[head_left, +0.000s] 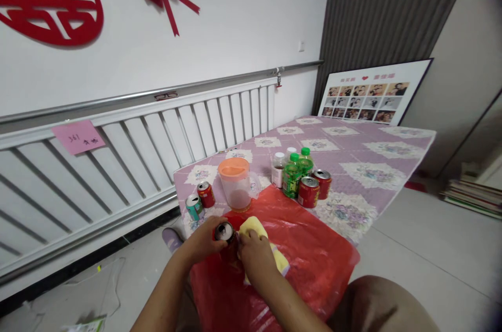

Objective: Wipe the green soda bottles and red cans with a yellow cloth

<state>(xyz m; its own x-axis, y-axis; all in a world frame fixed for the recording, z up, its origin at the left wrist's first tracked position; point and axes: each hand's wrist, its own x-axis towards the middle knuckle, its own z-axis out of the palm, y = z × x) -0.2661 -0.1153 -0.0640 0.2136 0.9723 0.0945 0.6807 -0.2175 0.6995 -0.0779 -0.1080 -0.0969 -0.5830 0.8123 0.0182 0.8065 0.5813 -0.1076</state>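
Over the red plastic sheet (314,264), my left hand (206,240) is wrapped round an upright red drink can (225,231) whose top is open. Pressed near the can's right side is a yellow cloth (253,225), gripped in my right hand (257,256). Part of the cloth is hidden under that hand. Just beyond my left hand stand a teal can (194,207) and another red can (206,194). A clear plastic pitcher (237,191) with an orange lid (234,169) is straight ahead of the held can.
Right of the pitcher are green-capped bottles (292,178), a white-capped bottle (278,170) and two red cans (309,193). The flowered tablecloth (353,151) reaches back towards a photo board (372,94). A white radiator (157,149) runs along the left wall.
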